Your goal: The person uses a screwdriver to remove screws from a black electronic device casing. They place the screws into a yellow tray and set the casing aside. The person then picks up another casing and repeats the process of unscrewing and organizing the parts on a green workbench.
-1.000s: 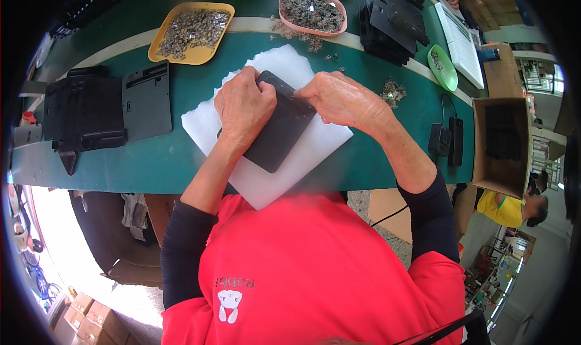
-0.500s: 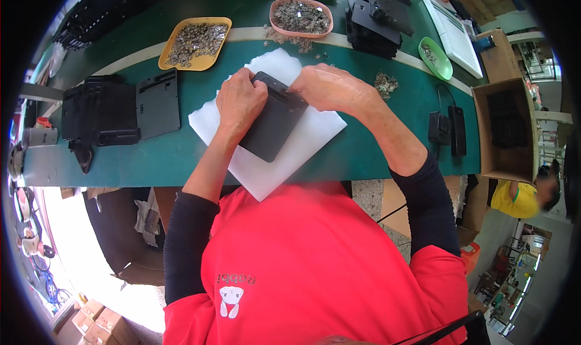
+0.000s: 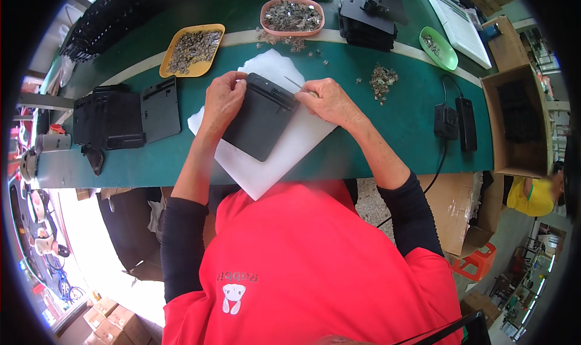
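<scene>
Green workbench (image 3: pixel 363 145): white foam sheet (image 3: pixel 284 157) centre; yellow tray (image 3: pixel 192 50), pink tray (image 3: pixel 292 15) upper centre; green dish (image 3: pixel 439 47) upper right; black panels (image 3: pixel 124 115) left.

Black panel (image 3: pixel 260 118): on white foam sheet (image 3: pixel 284 157).
Left hand (image 3: pixel 223 100): gripping panel's left edge.
Right hand (image 3: pixel 330 102): at panel's upper right corner.

Both hands (image 3: pixel 275 100) up at the middle of the bench — forearms bare, upper arms in dark sleeves.

The left hand (image 3: pixel 223 100) is curled, fingers bent down and thumb tucked in, its forearm running straight back toward the body. The right hand (image 3: pixel 330 100) lies knuckles-up with fingertips pinched together — its forearm angles in from the right, elbow bent.
</scene>
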